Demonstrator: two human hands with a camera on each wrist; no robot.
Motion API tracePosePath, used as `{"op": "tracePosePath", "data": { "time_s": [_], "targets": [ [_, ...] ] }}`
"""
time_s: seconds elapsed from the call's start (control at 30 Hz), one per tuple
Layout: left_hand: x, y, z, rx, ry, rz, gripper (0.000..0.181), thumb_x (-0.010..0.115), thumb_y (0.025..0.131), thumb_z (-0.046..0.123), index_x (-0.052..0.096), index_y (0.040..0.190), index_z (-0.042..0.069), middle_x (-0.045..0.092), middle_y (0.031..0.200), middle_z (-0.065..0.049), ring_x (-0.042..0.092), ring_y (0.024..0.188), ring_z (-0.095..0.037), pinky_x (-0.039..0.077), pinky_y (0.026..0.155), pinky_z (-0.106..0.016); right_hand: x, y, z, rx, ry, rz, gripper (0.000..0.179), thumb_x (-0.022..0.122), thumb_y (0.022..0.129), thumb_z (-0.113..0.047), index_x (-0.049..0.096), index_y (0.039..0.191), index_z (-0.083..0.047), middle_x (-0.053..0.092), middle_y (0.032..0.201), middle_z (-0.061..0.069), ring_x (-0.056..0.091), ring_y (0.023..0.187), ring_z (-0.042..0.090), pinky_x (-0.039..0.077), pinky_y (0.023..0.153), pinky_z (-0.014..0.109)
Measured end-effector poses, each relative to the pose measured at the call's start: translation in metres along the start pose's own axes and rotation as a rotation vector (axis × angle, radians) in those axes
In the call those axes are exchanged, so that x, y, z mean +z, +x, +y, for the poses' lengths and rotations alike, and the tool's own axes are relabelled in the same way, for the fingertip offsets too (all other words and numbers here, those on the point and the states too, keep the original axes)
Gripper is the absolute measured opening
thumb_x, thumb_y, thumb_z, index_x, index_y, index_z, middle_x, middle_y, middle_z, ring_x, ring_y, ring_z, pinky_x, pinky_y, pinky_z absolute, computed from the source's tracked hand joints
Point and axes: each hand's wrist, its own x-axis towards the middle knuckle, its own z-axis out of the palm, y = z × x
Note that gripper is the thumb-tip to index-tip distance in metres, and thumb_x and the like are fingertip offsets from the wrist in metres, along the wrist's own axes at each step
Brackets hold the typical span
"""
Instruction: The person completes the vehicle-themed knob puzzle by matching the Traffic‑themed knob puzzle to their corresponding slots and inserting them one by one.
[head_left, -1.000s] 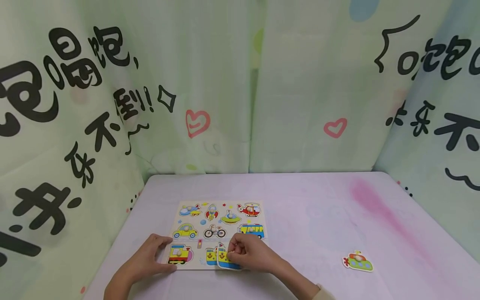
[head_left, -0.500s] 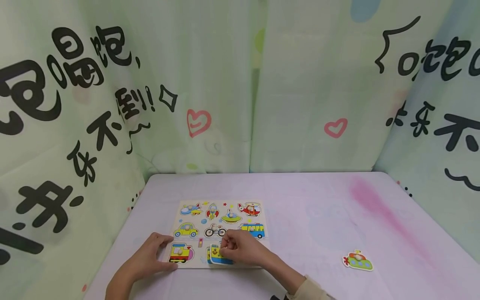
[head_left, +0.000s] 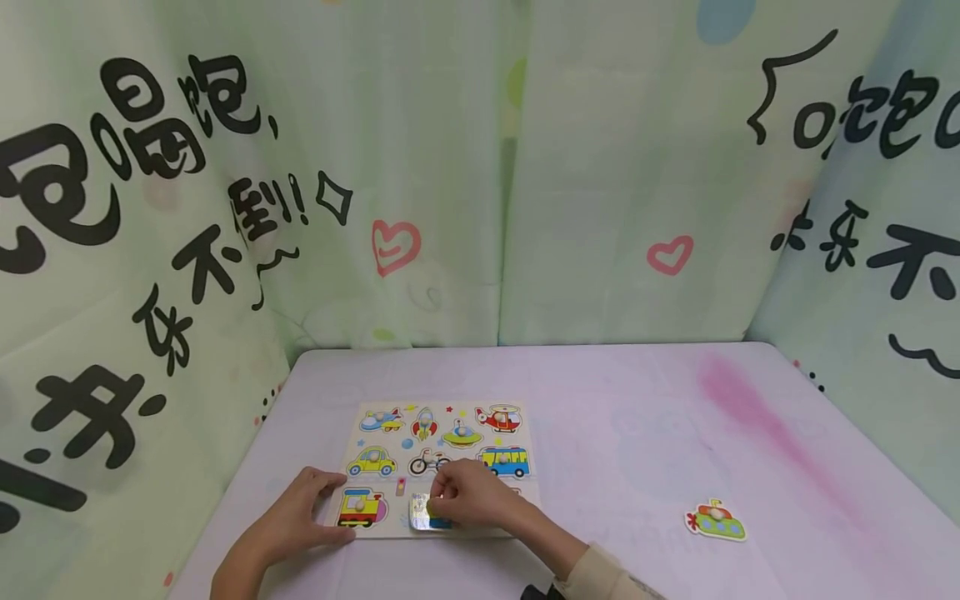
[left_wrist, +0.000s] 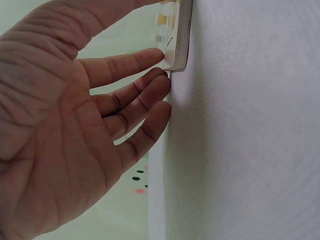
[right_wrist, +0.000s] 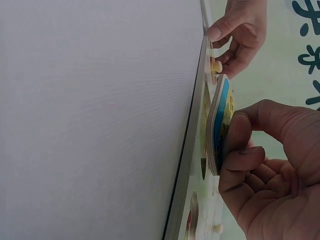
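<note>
A thin ship puzzle piece, yellow and blue, (head_left: 422, 514) is pinched between the thumb and fingers of my right hand (head_left: 474, 500). It is over the lower row of a pale puzzle board (head_left: 397, 518), and light glares off its face. In the right wrist view the piece (right_wrist: 218, 125) stands slightly tilted close above the board, its layered edge showing. My left hand (head_left: 296, 521) rests at the board's left edge, thumb low and index finger higher, other fingers extended. In the left wrist view its fingertips touch near the board's corner (left_wrist: 181, 55). My right hand hides part of the lower row.
A green submarine piece (head_left: 716, 523) lies on the white-covered table (head_left: 615, 467) at the right. Knobbed vehicle pieces, such as a train (head_left: 360, 507) and a bus (head_left: 505, 461), fill other board spots. Printed curtains (head_left: 585, 208) surround the table.
My right hand has moved left with the ship piece, which now lies over the ship picture on the board and catches glare. The left hand has stayed at the board's edge.
</note>
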Motion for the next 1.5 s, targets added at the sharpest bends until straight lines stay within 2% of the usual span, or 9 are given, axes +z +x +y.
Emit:
{"op": "tracePosePath", "data": {
  "time_s": [0.2,0.5,0.67,0.93,1.17,1.3,1.5],
  "targets": [
    [0.001,-0.001,0.000,0.003,0.004,0.000,0.081,0.097,0.066,0.030,0.062,0.132,0.000,0.052,0.116,-0.005,0.054,0.111,-0.022,0.044,0.105,-0.051,0.003,0.003,0.000,0.061,0.015,-0.005,0.014,0.073,0.088,-0.007,0.065,0.077,-0.011,0.053,0.061,-0.006,0.051,0.053,0.004,0.040,0.051,0.018],
    [-0.001,0.000,0.000,0.002,0.011,-0.004,0.082,0.097,0.067,0.031,0.061,0.133,0.000,0.052,0.116,-0.005,0.053,0.109,-0.021,0.045,0.103,-0.049,0.007,0.006,0.002,0.107,0.016,-0.010,0.017,0.073,0.089,-0.009,0.064,0.076,-0.012,0.055,0.062,-0.005,0.052,0.052,0.005,0.041,0.050,0.018],
    [-0.001,0.000,-0.001,0.023,0.022,0.007,0.081,0.097,0.066,0.030,0.062,0.132,0.000,0.052,0.114,-0.004,0.053,0.107,-0.020,0.046,0.102,-0.048,0.007,0.005,0.002,0.106,-0.001,-0.012,0.017,0.074,0.089,-0.010,0.064,0.076,-0.012,0.054,0.061,-0.005,0.052,0.051,0.006,0.040,0.051,0.018],
    [0.000,0.001,-0.001,0.015,0.014,0.006,0.081,0.097,0.066,0.030,0.062,0.132,0.000,0.052,0.115,-0.005,0.054,0.109,-0.021,0.045,0.104,-0.049,0.007,0.002,0.001,0.095,-0.013,-0.009,0.014,0.074,0.089,-0.012,0.063,0.080,-0.012,0.053,0.061,-0.005,0.050,0.052,0.006,0.038,0.052,0.019],
    [0.001,0.001,-0.001,0.009,0.008,-0.004,0.081,0.097,0.066,0.031,0.062,0.132,0.001,0.051,0.115,-0.005,0.054,0.110,-0.021,0.045,0.104,-0.049,0.008,-0.003,0.005,0.092,-0.023,0.045,0.011,0.073,0.092,-0.022,0.066,0.089,-0.015,0.052,0.064,-0.007,0.047,0.057,0.005,0.037,0.053,0.020],
    [0.001,0.001,-0.001,0.003,0.009,-0.004,0.082,0.097,0.066,0.031,0.061,0.133,0.000,0.052,0.116,-0.005,0.054,0.111,-0.022,0.045,0.105,-0.050,0.008,-0.010,0.005,0.087,0.010,0.077,0.011,0.072,0.093,-0.025,0.067,0.092,-0.015,0.052,0.063,-0.008,0.046,0.054,0.005,0.036,0.051,0.021],
    [0.000,0.002,0.000,-0.023,0.004,-0.010,0.083,0.097,0.066,0.031,0.061,0.134,0.000,0.052,0.118,-0.007,0.055,0.113,-0.024,0.044,0.107,-0.052,0.006,-0.020,0.001,0.079,0.128,0.110,0.012,0.072,0.094,-0.026,0.069,0.094,-0.014,0.053,0.059,-0.007,0.045,0.049,0.006,0.034,0.046,0.021]
  ]
}}
